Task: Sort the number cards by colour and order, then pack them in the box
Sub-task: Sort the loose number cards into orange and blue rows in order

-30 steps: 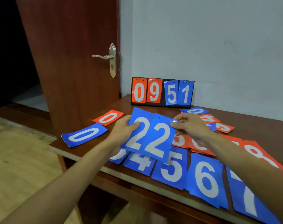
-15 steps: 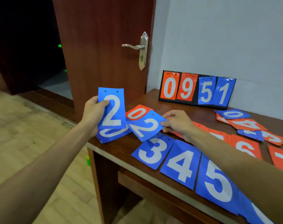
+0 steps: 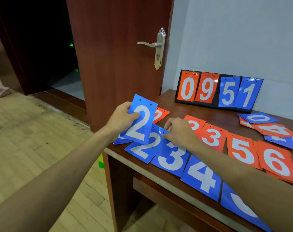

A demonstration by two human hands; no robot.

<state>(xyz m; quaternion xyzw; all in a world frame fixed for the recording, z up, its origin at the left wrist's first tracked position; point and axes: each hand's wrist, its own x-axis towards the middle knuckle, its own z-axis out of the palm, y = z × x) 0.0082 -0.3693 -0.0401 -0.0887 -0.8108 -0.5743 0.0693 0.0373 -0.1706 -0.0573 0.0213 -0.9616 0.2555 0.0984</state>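
**Second blue 2 card [image 3: 140, 152] now down beside the blue 3 [image 3: 171, 158]**

Lowered since half a second ago, it lies flat at the front-left corner of the table [image 3: 174, 104], touching the 3. The right hand [image 3: 179, 133] pinches its top corner. The left hand [image 3: 120, 118] grips the other blue 2 [image 3: 140, 122], raised just above it. A blue 4 [image 3: 201, 180] follows along the front edge, and behind lie a red 3 [image 3: 211, 137], red 5 [image 3: 242, 151] and red 6 [image 3: 276, 162]. A scoreboard [image 3: 219, 91] reading 0951 stands by the wall.
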